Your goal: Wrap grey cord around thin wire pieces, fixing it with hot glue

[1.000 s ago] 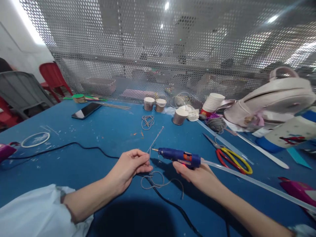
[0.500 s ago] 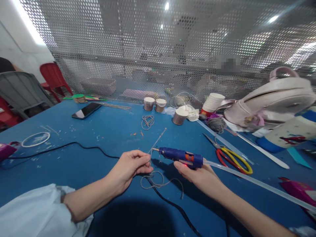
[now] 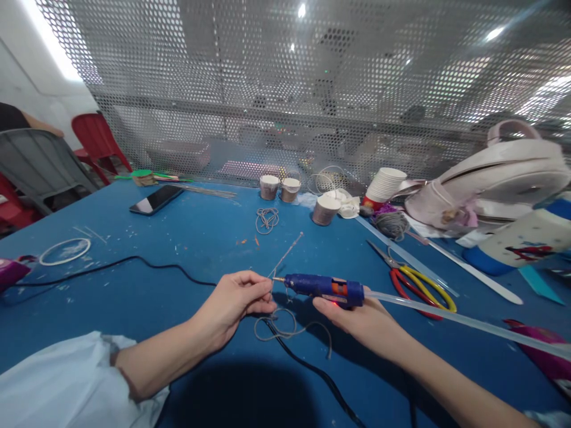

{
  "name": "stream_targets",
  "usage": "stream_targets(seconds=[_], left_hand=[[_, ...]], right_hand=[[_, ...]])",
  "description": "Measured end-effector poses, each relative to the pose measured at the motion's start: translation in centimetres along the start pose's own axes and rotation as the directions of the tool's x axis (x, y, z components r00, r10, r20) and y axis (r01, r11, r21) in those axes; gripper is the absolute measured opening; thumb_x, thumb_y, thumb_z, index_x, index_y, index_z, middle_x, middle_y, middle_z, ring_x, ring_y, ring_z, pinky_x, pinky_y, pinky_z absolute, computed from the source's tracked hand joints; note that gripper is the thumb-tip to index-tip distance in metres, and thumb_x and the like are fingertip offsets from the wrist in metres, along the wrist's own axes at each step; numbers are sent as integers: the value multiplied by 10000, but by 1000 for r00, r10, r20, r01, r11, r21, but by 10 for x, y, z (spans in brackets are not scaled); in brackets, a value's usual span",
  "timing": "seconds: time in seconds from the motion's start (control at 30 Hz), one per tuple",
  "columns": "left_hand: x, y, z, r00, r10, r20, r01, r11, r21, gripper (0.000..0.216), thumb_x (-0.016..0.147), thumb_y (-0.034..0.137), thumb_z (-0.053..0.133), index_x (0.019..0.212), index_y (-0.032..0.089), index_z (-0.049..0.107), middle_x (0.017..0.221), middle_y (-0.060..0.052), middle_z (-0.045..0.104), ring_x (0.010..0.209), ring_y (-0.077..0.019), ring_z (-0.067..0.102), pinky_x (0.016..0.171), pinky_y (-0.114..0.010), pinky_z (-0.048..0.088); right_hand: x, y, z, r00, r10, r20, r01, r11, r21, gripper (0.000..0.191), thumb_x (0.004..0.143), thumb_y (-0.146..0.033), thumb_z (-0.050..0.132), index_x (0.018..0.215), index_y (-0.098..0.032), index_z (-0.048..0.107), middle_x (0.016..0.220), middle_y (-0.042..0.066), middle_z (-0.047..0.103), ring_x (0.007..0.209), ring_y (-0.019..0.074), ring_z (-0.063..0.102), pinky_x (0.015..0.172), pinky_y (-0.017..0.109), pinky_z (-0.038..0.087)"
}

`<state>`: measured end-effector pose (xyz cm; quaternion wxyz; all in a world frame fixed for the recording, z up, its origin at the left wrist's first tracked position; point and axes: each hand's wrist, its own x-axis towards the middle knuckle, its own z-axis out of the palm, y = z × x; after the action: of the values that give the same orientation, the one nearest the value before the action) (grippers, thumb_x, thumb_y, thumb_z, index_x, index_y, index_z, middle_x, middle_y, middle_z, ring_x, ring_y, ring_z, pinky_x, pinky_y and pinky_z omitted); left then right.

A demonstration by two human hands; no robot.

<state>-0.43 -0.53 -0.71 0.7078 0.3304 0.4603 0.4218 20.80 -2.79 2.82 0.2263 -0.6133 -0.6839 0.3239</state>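
My left hand (image 3: pixel 236 303) pinches the near end of a thin stick (image 3: pixel 288 252) wound with grey cord, which slants up and away to the right. A loose tail of the grey cord (image 3: pixel 285 327) lies looped on the blue table just below. My right hand (image 3: pixel 357 318) grips a blue hot glue gun (image 3: pixel 323 285). Its metal tip sits right at the stick beside my left fingertips. A long clear glue stick (image 3: pixel 446 318) trails from the gun's back to the right.
Red and yellow scissors (image 3: pixel 417 279), a ball of grey yarn (image 3: pixel 391 224) and paper cups (image 3: pixel 325 209) lie beyond the gun. A black cable (image 3: pixel 111 264) crosses the table; a phone (image 3: pixel 156 199) rests far left. A pale bag (image 3: pixel 499 178) sits at right, before a perforated metal screen (image 3: pixel 285 89).
The glue gun has dropped slightly and its tip has closed in on the stick at my left fingertips. The stick's far end has shifted a little to the right.
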Motion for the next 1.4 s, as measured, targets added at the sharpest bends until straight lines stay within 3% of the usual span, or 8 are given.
stream_targets(seconds=[0.2,0.4,0.6,0.8,1.0,1.17,1.4], left_hand=[[0,1,1,1000,-4,1,4,1000,8,215,615,252,775,670,104,630,595,-33,628,558,-118,631,602,-223,543],[0,0,1,1000,1,0,-1,1000,19,209,621,247,771,675,106,626,596,-30,627,561,-117,635,604,-213,540],[-1,1,2,1000,3,1,-3,1000,19,212,613,249,775,662,104,627,589,-34,630,538,-111,626,598,-216,538],[0,1,2,1000,8,4,-8,1000,24,206,617,246,770,670,106,628,598,-32,630,558,-116,635,601,-211,538],[-1,1,2,1000,4,7,-4,1000,26,182,640,219,753,670,105,615,586,-28,629,543,-111,632,601,-212,543],[-1,-1,1,1000,1,9,-1,1000,28,179,637,206,754,679,102,615,591,-27,634,539,-110,640,595,-196,541],[-1,-1,2,1000,-8,-12,8,1000,11,217,588,199,783,679,95,616,570,-19,626,534,-120,647,585,-197,543]], right_hand=[[1,-1,1,997,-25,-67,25,1000,-6,325,751,-495,532,637,-193,564,574,-6,521,543,142,474,502,257,387],[1,-1,-2,997,-69,13,70,997,-21,309,770,-480,531,657,-193,555,572,-21,497,532,127,446,486,237,368],[2,1,-1,989,-127,-80,123,991,-45,317,776,-477,532,665,-182,565,540,-25,466,505,116,407,475,241,357],[-2,2,-2,996,-90,15,91,993,-74,287,770,-477,535,667,-215,590,647,0,561,594,153,509,521,246,398],[0,-1,-3,995,-89,-53,84,993,-85,333,772,-506,519,655,-196,548,553,-22,473,520,129,437,487,246,356],[-3,-3,-6,996,-72,44,76,993,-88,309,774,-480,529,640,-203,559,628,-8,536,567,138,485,506,233,386],[-1,-4,-7,994,-106,13,107,992,-60,316,776,-477,524,632,-197,522,552,-29,462,506,118,421,473,229,356]])
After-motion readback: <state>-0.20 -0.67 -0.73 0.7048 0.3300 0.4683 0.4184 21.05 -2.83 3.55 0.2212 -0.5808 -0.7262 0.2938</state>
